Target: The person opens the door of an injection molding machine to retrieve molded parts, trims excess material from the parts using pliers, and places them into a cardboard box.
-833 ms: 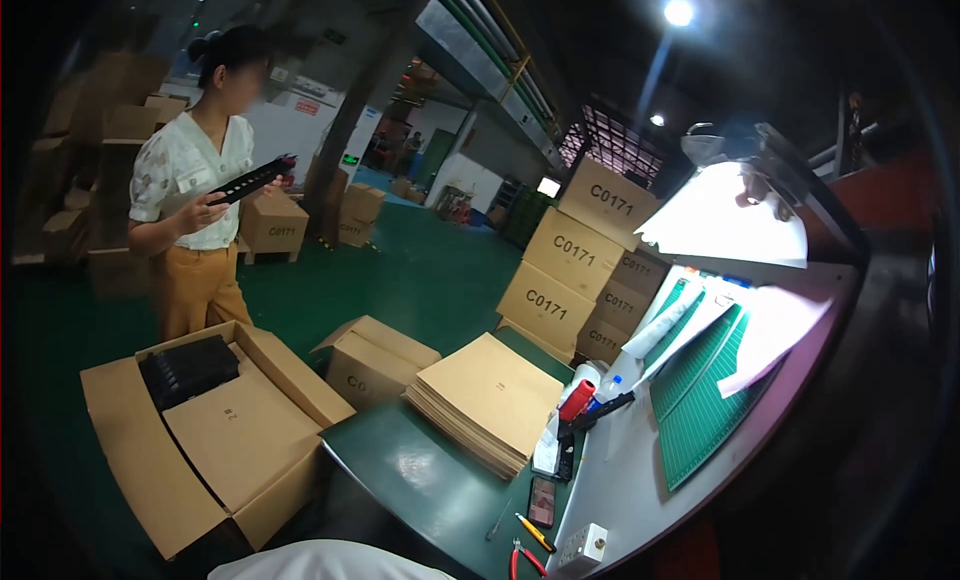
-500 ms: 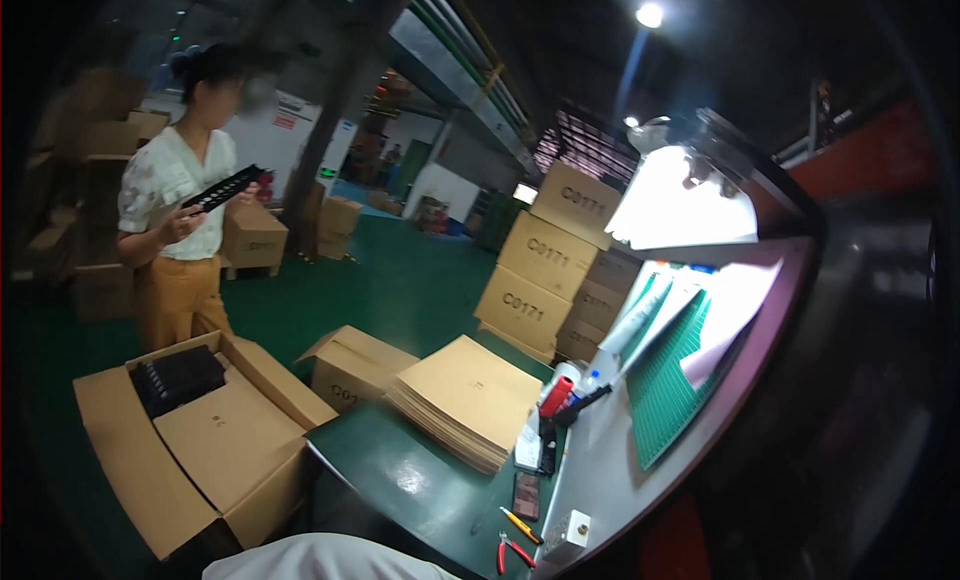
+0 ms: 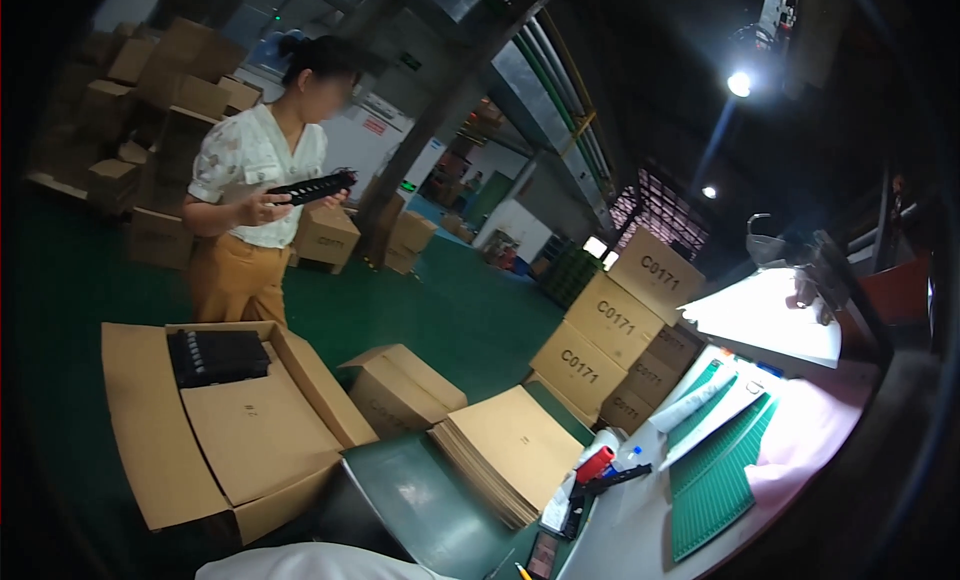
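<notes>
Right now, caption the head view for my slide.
Co-worker holding a black part behind an open carton, stacked cardboard sheets on a green table.

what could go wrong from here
The co-worker's hands hold a long black slotted bar in midair; it might drop if the grip slips.
The thick stack of flat brown cardboard sheets sits near the far edge of the glossy dark green tabletop, so a knock could slide some off.
Piled brown cardboard cartons might topple if bumped.
</notes>
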The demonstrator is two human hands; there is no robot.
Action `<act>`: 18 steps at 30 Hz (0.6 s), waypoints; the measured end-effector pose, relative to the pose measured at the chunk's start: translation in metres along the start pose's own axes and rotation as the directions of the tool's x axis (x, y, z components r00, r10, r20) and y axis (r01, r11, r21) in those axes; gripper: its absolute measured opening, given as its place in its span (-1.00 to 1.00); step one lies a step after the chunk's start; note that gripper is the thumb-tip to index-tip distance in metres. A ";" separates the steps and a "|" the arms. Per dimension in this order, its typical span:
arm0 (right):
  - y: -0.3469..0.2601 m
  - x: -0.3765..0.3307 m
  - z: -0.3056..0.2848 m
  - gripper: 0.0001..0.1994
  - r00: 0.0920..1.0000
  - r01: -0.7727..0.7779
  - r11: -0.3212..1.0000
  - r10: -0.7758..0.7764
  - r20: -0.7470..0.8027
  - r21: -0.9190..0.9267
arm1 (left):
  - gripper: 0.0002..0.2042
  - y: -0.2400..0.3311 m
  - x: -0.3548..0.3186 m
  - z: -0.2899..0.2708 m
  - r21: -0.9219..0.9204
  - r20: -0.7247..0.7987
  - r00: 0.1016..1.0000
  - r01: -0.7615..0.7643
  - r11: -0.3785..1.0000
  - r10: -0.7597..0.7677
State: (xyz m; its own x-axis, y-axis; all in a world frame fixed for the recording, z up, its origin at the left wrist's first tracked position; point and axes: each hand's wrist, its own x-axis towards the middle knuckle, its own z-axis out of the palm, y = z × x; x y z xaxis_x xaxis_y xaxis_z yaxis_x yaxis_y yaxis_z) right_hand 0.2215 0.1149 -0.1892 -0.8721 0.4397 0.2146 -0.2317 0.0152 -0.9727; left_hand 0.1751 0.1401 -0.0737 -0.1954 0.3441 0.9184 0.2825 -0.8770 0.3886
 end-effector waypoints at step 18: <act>0.102 0.022 0.115 -0.30 0.882 -0.386 0.922 0.379 0.281 -0.031 | -0.65 0.100 -0.379 -0.190 -0.106 -0.885 0.165 0.839 0.533 -0.435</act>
State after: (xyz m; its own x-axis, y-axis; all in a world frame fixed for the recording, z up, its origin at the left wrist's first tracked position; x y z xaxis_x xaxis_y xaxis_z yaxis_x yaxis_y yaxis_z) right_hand 0.1296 0.0228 -0.2732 -0.9779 0.1409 -0.1545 0.1368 -0.1281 -0.9823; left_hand 0.0986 -0.1421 -0.3966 -0.9864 0.1414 -0.0834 -0.1127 -0.2145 0.9702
